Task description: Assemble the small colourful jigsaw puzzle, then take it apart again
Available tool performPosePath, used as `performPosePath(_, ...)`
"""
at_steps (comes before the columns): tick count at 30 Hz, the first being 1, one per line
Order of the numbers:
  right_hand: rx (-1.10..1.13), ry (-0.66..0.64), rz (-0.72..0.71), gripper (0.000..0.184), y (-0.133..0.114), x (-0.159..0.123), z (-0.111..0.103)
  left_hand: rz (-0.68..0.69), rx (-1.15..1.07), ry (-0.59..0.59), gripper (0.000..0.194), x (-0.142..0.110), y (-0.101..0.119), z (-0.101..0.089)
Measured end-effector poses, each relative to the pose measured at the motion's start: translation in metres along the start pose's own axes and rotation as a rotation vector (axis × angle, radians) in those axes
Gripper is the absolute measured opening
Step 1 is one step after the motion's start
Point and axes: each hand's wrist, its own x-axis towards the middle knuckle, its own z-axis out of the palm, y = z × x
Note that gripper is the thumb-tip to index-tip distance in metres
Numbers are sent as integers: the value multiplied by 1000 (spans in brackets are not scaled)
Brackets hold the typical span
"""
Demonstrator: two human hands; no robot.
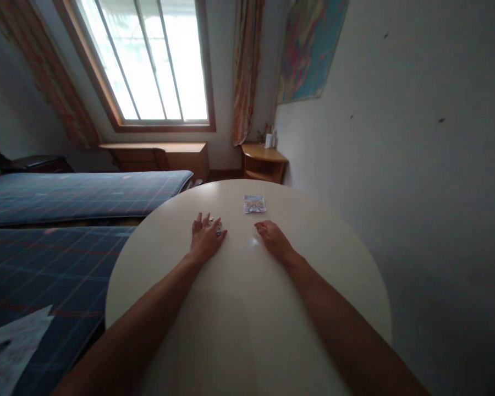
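Note:
My left hand (206,237) lies on the round cream table (247,308) with its fingers spread. Beneath and between those fingers show small dark-and-white patterned pieces (218,228), partly covered; their kind is too small to make out. To the right, my right hand (272,237) rests near the tabletop, fingers curled together and the fingertips pointing left. Whatever is between them, if anything, is hidden. Just beyond the right hand lies a flat, nearly square picture (254,204) in blue, white and brown.
Along the left stand beds with blue plaid covers (86,192); papers (16,346) and a dark pen-like object lie at the lower left. A white wall (416,181) runs close on the right. Behind the table are a corner shelf (266,154) and a wooden desk (185,154) under the window.

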Motion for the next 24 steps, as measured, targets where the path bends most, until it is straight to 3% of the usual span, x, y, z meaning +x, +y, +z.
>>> performPosePath(2,-47,-29,-24,43,-6,-12,1,87,-53,30,38,1,16,2)
performPosePath(6,-215,-140,2,60,-14,-27,-4,304,-175,-124,29,-6,49,9)
performPosePath(9,-354,-241,40,70,-16,-29,-11,403,-217,-210,30,-15,54,10)
performPosePath(14,-387,-318,65,74,-15,-28,-16,400,-205,-352,45,-23,43,4)
performPosePath(24,-425,-367,85,74,-11,-27,-14,395,-157,-358,43,-23,45,4)
